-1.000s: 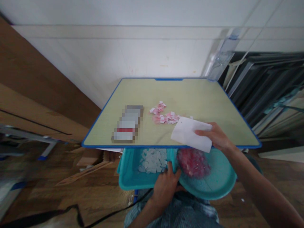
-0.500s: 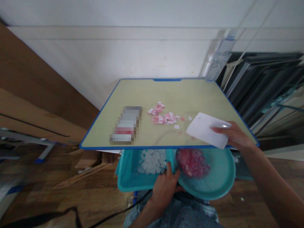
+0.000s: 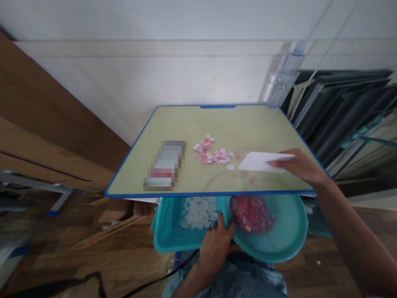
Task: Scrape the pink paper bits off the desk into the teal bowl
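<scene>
Two bare hands are busy at a blue-edged board (image 3: 254, 128), and plenty escapes my eye. Blocky blur masks a long object (image 3: 164, 161) on the board's left side. The front edge covers the far parts of two teal containers below — a rectangular tub (image 3: 161, 242) with white pieces (image 3: 198, 213) in it, and a round tray (image 3: 290, 240) holding a fuzzy red heap (image 3: 252, 215).

The right hand (image 3: 296, 163) has thumb and fingers closed on a white card (image 3: 259, 161), tilted over the right half of the board, near a scatter of pink-and-white bits (image 3: 218, 157); whether its lower edge touches the board I cannot tell. The left hand (image 3: 216, 241) sits where tub and tray meet, forefinger and thumb spread apart, the other fingers partly out of sight — I cannot tell whether they clench the rims.
</scene>
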A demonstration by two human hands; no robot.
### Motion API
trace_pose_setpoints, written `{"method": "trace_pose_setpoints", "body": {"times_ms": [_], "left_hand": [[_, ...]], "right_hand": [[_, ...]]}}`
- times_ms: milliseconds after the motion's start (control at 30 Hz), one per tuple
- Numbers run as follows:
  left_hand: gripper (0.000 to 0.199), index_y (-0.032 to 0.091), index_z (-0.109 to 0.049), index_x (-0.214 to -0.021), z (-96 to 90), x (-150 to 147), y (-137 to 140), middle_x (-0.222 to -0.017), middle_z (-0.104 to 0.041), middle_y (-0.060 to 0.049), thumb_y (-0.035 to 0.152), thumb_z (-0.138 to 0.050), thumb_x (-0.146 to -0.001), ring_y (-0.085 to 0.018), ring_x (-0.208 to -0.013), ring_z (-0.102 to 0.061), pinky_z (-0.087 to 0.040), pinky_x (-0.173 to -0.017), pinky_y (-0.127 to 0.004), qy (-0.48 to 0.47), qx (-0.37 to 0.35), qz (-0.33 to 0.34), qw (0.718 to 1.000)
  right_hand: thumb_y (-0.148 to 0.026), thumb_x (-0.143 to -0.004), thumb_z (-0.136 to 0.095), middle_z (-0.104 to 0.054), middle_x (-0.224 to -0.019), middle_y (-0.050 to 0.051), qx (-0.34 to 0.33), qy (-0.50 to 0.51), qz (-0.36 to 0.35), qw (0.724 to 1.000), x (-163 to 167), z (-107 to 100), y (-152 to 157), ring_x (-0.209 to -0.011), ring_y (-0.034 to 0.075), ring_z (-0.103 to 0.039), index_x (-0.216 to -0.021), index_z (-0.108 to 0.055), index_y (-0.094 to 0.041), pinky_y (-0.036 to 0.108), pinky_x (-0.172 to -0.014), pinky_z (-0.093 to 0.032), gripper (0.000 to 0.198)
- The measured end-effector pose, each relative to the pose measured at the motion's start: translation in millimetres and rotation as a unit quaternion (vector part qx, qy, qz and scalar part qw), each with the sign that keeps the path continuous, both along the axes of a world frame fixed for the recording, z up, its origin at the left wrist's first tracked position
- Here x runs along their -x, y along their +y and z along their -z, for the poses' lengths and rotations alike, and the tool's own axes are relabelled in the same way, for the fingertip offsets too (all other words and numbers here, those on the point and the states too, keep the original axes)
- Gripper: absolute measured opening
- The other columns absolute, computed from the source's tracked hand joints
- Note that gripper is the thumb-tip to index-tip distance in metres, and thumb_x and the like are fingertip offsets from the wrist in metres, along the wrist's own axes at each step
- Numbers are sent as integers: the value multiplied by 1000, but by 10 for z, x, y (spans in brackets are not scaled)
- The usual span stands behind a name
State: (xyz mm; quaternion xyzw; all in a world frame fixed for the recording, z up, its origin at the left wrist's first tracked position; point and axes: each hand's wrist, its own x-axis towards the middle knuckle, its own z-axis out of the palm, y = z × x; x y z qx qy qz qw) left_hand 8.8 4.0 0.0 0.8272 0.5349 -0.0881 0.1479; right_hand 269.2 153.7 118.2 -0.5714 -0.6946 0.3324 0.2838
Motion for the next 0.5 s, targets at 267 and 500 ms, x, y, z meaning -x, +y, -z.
{"method": "trace_pose_setpoints", "body": {"times_ms": [267,500], "left_hand": [[64,29,-45,-120,9,7,-5,-127,-38,-20,56,-57,-64,-24,-77,-62,-52,-63,-36,-5,-8,1,1000],[61,30,-46,-120,-44,6,9,-129,-37,-20,54,-57,-66,-24,-79,-62,-51,-64,-36,0,12,-6,1000]], "right_hand": [[-47,-63,-64,-56,-50,-1,43,26,-150,987,442,-87,205,-45,9,-43,-68,-70,-10,21,-43,-33,37],[-43,-67,-63,-69,-63,4,108,-3,-276,955,400,-164,379,-60,17,-60,-74,-73,-12,25,-57,-46,33]]}}
